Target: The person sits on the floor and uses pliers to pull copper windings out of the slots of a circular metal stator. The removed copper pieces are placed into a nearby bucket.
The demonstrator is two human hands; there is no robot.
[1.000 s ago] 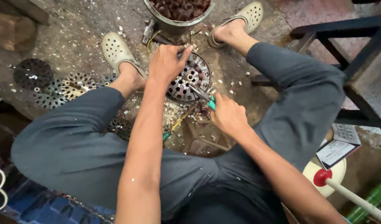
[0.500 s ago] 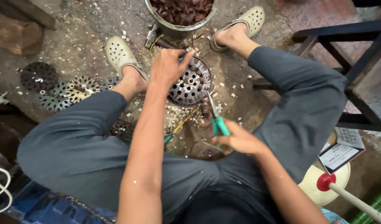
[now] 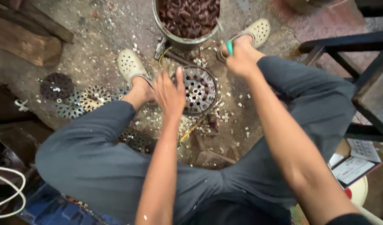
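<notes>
I sit with my knees apart over a dirty floor. My left hand (image 3: 170,92) grips the left edge of a round, slotted metal disc (image 3: 198,89) that stands between my feet. Raised above my right knee, my right hand (image 3: 241,56) is closed around a tool with a green handle (image 3: 229,47); its tip is hidden behind the hand. Just beyond the disc stands a metal bucket (image 3: 175,35) full of reddish-brown scrap pieces.
Several more slotted discs (image 3: 77,102) lie on the floor at the left, among pale chips and debris. Wooden blocks (image 3: 22,39) lie at the far left. A dark metal frame (image 3: 358,62) stands at the right, with papers (image 3: 356,164) below it.
My right hand has lifted the green-handled tool from beside the disc up and away towards the bucket. My left hand has stayed on the disc.
</notes>
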